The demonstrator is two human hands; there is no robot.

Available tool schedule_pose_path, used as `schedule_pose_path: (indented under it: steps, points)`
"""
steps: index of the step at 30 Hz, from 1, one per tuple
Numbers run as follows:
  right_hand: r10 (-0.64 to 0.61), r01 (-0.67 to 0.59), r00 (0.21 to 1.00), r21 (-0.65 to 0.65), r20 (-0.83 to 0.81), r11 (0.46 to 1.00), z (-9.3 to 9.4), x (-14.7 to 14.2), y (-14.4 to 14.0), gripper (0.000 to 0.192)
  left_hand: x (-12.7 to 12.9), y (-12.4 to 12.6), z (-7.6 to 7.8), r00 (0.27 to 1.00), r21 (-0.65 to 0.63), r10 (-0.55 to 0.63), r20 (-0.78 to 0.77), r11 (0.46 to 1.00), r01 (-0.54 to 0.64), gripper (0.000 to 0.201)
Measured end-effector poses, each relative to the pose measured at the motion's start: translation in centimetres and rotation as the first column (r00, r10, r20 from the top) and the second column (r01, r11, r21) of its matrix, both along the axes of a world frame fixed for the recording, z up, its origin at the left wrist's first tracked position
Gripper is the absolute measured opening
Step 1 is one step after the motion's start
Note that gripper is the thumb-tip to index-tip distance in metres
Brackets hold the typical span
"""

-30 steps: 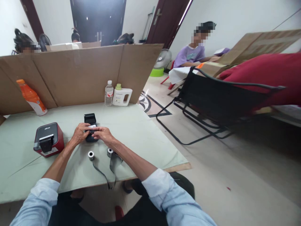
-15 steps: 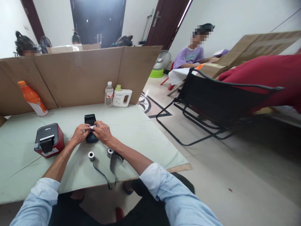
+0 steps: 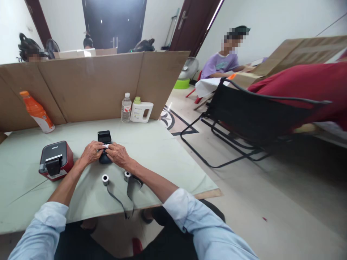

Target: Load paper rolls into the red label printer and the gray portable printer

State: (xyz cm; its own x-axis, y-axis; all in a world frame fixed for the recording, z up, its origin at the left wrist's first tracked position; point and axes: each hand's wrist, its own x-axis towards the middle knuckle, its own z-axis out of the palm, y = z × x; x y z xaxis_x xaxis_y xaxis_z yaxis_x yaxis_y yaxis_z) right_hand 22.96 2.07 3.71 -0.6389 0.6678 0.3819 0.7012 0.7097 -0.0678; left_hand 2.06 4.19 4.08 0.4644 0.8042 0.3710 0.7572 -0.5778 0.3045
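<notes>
A small black portable printer (image 3: 105, 159) lies on the table with its lid (image 3: 104, 136) raised. Over its body, my left hand (image 3: 93, 152) and my right hand (image 3: 118, 154) meet, fingers closed from both sides on a small white paper roll (image 3: 106, 146). My fingers cover most of the roll, and I cannot tell how far it sits inside the printer. Closer to me are two rolls with white cores, a left roll (image 3: 105, 180) and a right roll (image 3: 127, 176), each trailing a dark grey strip toward the table's front edge.
Left of my hands stands a red and black printer (image 3: 56, 160). An orange bottle (image 3: 36, 112), a clear water bottle (image 3: 126, 108) and a white jug (image 3: 141, 111) line the cardboard partition (image 3: 94, 86). A black folding chair (image 3: 252, 112) is at right; other people sit beyond.
Both hands stay at the small printer, with only slight finger movement around the white roll. The view has shifted a little.
</notes>
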Motion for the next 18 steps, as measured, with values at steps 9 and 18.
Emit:
schedule_pose_path:
  steps: [9, 18]
  points:
    - [-0.022, 0.021, 0.999, -0.025, -0.034, 0.999, 0.0, 0.0, 0.2, 0.019, 0.0, 1.3, 1.1, 0.997, -0.178, 0.061, 0.04, 0.983, -0.053, 0.03]
    - [-0.032, 0.031, 0.999, -0.031, -0.038, 0.999, 0.5, -0.5, 0.4, 0.02, 0.8, 2.3, 1.2, 0.996, -0.153, 0.074, 0.049, 0.986, -0.066, 0.034]
